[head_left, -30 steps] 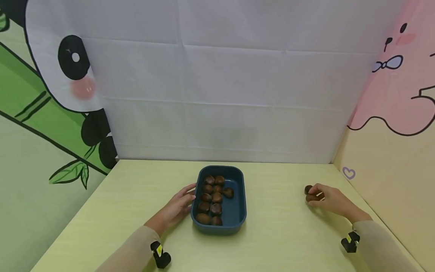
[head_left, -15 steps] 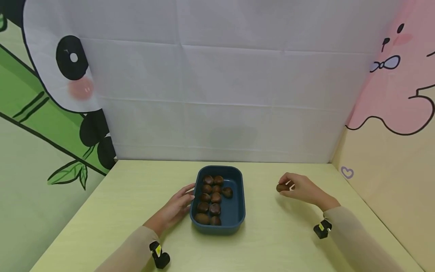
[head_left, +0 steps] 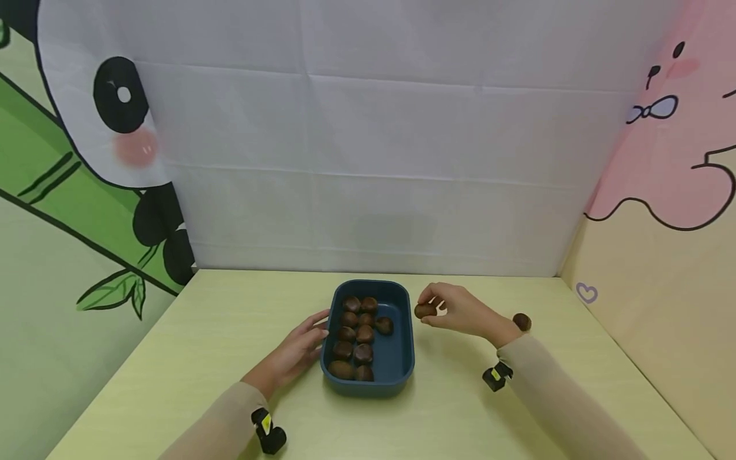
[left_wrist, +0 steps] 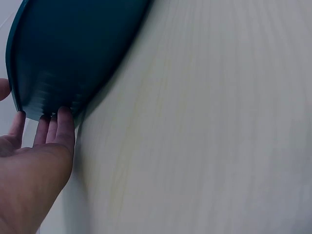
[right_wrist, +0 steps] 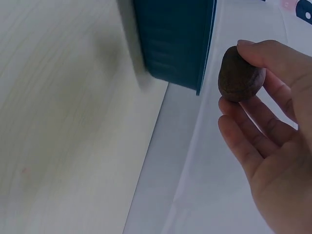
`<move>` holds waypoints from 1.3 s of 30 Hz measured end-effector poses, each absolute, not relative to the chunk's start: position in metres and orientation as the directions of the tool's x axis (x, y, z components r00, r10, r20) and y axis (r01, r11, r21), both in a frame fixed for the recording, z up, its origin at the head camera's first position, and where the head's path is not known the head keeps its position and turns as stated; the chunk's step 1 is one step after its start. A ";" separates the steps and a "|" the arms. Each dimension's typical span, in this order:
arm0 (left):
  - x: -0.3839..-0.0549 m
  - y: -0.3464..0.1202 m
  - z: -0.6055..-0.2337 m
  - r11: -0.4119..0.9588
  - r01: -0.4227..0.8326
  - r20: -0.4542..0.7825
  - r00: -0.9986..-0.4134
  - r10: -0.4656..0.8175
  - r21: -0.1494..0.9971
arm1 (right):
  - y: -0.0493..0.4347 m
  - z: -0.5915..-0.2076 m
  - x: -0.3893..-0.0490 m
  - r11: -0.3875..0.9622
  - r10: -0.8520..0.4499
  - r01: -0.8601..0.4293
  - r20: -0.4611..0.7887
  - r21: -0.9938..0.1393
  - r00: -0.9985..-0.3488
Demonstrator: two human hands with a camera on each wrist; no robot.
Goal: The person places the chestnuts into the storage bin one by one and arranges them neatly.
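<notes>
A dark blue rectangular tray (head_left: 395, 377) stands mid-table with several glossy brown chestnuts (head_left: 365, 333) in it, mostly along its left half. My left hand (head_left: 294, 354) touches the tray's left wall; in the left wrist view its fingertips (left_wrist: 64, 117) lie against the side with fingers nearly straight. Just right of the tray, my right hand (head_left: 457, 310) pinches one chestnut (right_wrist: 240, 75) between thumb and fingers, raised beside the rim. Another chestnut (head_left: 522, 321) lies on the table behind the right wrist, partly hidden by it.
The pale yellow table (head_left: 230, 319) ends at a white cloth backdrop (head_left: 368, 211). A green panel with a panda drawing (head_left: 132, 249) rises at the left, a pink and cream one (head_left: 661, 268) at the right. Each wrist wears a small black camera.
My right hand has picked up a chestnut at the right and carried it left to the tray's right side, uncovering the other chestnut. The left hand has stayed at the tray.
</notes>
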State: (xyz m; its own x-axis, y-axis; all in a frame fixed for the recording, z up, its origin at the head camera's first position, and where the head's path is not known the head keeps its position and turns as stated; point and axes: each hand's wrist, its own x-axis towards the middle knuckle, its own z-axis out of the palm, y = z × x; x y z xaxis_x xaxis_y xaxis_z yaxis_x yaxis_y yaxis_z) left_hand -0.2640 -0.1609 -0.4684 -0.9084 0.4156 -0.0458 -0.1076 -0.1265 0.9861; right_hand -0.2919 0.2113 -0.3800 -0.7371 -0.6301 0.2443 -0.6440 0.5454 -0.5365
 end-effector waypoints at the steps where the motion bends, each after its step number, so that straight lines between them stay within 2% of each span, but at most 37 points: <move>1: -0.264 -0.161 -0.468 -0.125 -0.106 -0.045 -0.907 0.418 0.987 | 0.207 -0.379 -0.292 0.538 -0.638 -0.654 0.250 -0.532 -0.729; 9: -0.265 -0.162 -0.467 -0.138 -0.093 -0.028 -0.910 0.414 0.986 | 0.175 -0.384 -0.292 0.484 -0.693 -0.709 0.271 -0.512 -0.668; 16: -0.265 -0.164 -0.467 -0.134 -0.086 -0.024 -0.911 0.413 0.987 | 0.154 -0.397 -0.294 0.460 -0.721 -0.718 0.252 -0.523 -0.646; 23: -0.264 -0.163 -0.465 -0.134 -0.077 -0.016 -0.911 0.411 0.988 | 0.139 -0.407 -0.297 0.480 -0.738 -0.737 0.235 -0.476 -0.633; 27: -0.264 -0.163 -0.466 -0.139 -0.079 -0.015 -0.911 0.411 0.987 | 0.133 -0.415 -0.297 0.503 -0.749 -0.746 0.211 -0.437 -0.629; 39: -0.264 -0.162 -0.469 -0.150 -0.096 -0.021 -0.899 0.438 0.984 | 0.126 -0.418 -0.290 0.611 -0.720 -0.711 0.129 -0.347 -0.682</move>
State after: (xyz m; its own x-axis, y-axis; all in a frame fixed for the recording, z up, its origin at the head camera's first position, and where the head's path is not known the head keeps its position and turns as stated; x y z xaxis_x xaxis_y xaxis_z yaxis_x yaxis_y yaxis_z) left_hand -0.2644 -0.1625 -0.4694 -0.8990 0.4375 -0.0210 -0.0961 -0.1501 0.9840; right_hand -0.2898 0.1258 -0.4179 -0.6821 -0.7198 0.1294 -0.7110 0.6114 -0.3473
